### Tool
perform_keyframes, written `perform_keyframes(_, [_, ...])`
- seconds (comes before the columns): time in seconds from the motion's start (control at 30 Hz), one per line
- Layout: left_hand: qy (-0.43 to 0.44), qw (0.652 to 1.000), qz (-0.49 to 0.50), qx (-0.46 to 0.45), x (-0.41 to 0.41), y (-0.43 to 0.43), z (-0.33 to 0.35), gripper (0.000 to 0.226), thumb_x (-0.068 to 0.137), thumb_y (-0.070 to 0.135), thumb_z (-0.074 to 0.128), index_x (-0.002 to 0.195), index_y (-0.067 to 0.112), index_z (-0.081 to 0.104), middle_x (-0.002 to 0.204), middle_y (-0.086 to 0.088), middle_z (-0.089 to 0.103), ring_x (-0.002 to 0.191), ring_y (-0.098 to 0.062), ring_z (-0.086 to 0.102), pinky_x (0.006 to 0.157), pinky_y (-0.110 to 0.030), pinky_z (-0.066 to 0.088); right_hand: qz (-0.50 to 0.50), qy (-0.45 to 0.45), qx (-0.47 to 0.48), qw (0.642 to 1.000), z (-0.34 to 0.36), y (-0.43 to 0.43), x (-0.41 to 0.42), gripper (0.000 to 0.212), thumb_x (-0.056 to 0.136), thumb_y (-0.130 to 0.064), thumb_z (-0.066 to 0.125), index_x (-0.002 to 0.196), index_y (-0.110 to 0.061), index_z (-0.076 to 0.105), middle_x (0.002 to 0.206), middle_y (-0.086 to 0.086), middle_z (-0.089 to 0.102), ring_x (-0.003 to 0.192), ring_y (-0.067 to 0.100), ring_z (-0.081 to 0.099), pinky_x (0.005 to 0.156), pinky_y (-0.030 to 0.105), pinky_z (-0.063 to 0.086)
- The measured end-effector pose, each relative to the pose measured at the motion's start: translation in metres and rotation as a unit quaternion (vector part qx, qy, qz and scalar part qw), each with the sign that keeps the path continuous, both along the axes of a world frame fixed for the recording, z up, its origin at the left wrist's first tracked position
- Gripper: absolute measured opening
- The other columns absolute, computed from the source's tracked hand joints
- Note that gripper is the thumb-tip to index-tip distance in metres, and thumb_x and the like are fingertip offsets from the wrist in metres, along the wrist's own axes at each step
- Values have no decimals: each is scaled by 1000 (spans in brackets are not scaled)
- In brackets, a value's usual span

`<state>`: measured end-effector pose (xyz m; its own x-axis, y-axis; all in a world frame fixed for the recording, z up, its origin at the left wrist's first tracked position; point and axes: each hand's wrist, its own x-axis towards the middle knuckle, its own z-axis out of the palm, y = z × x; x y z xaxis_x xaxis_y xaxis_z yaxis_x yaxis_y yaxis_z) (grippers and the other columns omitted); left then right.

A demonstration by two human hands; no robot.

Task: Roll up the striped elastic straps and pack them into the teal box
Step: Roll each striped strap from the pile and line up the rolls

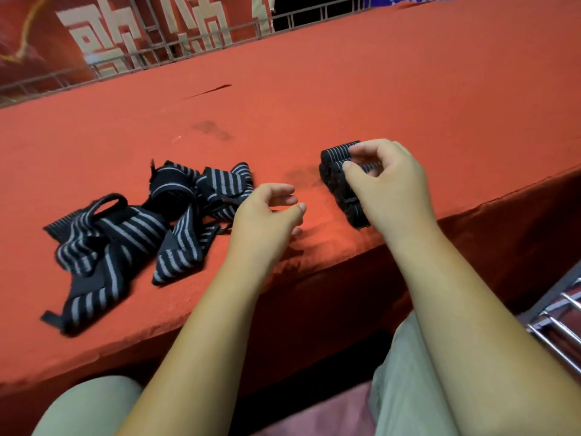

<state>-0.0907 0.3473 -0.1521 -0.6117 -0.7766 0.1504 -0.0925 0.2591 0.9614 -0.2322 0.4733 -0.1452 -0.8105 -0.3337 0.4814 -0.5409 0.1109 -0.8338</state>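
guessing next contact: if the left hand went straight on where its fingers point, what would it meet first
Likely the rolled strap held in the right hand; only bare red table cover lies between it and the left hand, though depth is unclear.

Even, soft indoor light; faint shadows under the forearms; wide-angle bending of the table edges; slight motion blur throughout.

Black straps striped in grey are laid on a red-orange cloth; the rolled strap seems likewise striped.
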Motion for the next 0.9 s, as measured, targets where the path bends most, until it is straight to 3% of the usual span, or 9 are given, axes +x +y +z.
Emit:
perform_keyframes(0.13, [-2,1000,17,0,36,-20,2,25,97,5,75,117,20,74,105,-4,76,75,-12,73,65,-30,62,55,34,-13,998,4,-31,30,17,92,-24,75,109,-27,77,101,-9,68,79,5,61,81,15,46])
perform_keyframes(0.37, [-13,996,84,-14,106,-65,7,23,101,6,70,117,22,75,105,-1,79,72,-8,72,65,-29,62,181,31,40,982,-3,-96,82,19,94,-24,76,112,-30,75,107,-11,69,76,5,61,77,11,45])
perform_keyframes(0.5, [-5,991,130,-23,149,-92,9,17,102,11,71,114,22,77,95,-2,79,73,-10,72,61,-22,56,246,20,59,967,-10,-129,112,18,94,-21,76,111,-29,76,107,-10,69,85,9,64,80,13,47])
perform_keyframes(0.63, [17,981,194,-12,193,-122,8,15,100,10,74,111,18,79,87,-2,77,71,-12,69,57,-24,55,288,28,81,954,-15,-152,139,18,96,-19,74,110,-29,76,109,-9,70,91,6,64,82,5,42])
perform_keyframes(0.8, [10,957,286,-55,245,-158,7,14,98,12,75,106,23,78,95,-1,79,78,-12,70,57,-23,56,313,34,74,946,-14,-170,165,16,98,-20,72,110,-29,78,107,-13,70,96,1,63,85,8,43])
perform_keyframes(0.9, [-7,938,340,-69,271,-173,3,16,98,15,73,108,27,77,96,7,78,83,-11,73,78,-35,65,340,14,60,938,-11,-177,180,16,99,-20,70,108,-31,78,107,-17,71,99,-2,65,87,12,45])
